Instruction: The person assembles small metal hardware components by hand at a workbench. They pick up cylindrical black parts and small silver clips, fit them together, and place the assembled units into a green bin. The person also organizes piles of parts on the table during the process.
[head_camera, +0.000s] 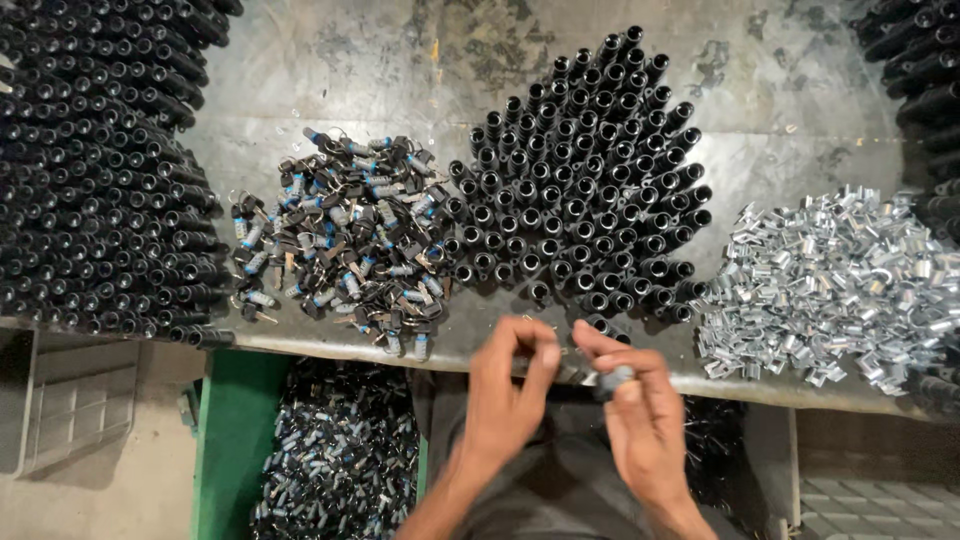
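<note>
Small metal part (528, 352), pinched in the left hand (508, 392), sits low in the frame just right of centre, over the near edge of the worktable (300, 60). That hand's thumb and forefinger close on it, wrist angled up from the bottom edge. Beside it, the right hand (630, 405) curls around a dark cylindrical piece (614, 380), fingertips bent inward toward the left hand; the two hands nearly touch.

Behind the hands, at centre, stands a wedge-shaped stack of black tubes (580, 190), open ends facing the camera. Left of it lies a heap of keys (340, 235) with black and blue heads. Shiny silver metal clips (830, 285) pile up at right. More black tubes (90, 170) fill the upper left. Below the table edge, at lower left, a green-framed bin (235, 440) holds dark small parts.
</note>
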